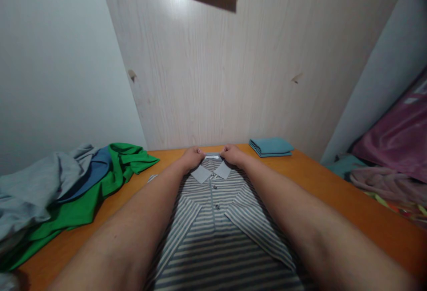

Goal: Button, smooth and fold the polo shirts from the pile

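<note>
A grey and white striped polo shirt [215, 246] lies front up on the orange table [333, 193], its collar at the far end and its buttoned placket facing me. Both short sleeves are laid inward over the chest. At the collar's left side, my left hand [194, 157] pinches the fabric between thumb and fingers. My right hand [232, 155] grips the collar's right side in the same way. Between the two hands a white neck label shows, and the pale grey collar points spread below it.
A folded teal cloth [271, 147] rests at the back right of the table. Heaped along the left are a green garment [90, 206], a blue one [88, 175] and a grey one [36, 184]. Pink fabric [393, 135] lies beyond the right edge. A pale wood-grain panel [213, 69] stands behind.
</note>
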`<action>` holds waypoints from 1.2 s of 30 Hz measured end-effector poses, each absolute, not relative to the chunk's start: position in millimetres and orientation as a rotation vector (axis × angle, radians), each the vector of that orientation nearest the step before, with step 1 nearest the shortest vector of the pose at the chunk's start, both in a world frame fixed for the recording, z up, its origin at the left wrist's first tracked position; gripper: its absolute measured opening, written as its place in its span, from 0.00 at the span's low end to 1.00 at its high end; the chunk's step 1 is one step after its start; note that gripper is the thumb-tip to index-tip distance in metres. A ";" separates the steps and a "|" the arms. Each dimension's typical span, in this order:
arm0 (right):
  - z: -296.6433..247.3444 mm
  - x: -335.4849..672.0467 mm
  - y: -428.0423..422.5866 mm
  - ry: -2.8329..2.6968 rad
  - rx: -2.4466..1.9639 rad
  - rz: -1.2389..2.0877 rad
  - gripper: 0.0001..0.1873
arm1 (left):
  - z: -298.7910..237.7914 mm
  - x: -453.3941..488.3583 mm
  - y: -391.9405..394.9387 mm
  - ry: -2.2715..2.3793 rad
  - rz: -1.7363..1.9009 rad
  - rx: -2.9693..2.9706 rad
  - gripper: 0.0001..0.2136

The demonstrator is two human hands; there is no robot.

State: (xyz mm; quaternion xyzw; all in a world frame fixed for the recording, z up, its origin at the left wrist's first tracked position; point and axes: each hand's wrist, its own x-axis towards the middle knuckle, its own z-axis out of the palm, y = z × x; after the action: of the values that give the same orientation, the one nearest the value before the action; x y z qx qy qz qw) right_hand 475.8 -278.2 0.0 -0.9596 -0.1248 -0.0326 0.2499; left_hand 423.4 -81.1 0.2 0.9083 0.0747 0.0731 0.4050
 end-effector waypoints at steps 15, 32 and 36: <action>-3.2 464.9 -274.4 -0.158 -2.755 -0.129 0.16 | 6.5 405.0 -96.6 0.183 0.395 2.805 0.20; -9.6 412.0 -287.5 -0.745 -2.835 0.007 0.36 | -16.4 380.5 -104.8 -0.329 0.108 2.979 0.31; -5.3 413.9 -288.3 -0.778 -2.834 0.041 0.39 | -9.0 375.8 -105.6 -0.305 0.108 2.983 0.32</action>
State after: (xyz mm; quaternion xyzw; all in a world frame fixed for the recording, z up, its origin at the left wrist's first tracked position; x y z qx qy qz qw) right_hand 413.9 -288.3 -5.3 -0.9593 -0.2634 0.0140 0.1009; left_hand 375.8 -105.6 -9.0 0.9917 -0.1014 0.0360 0.0705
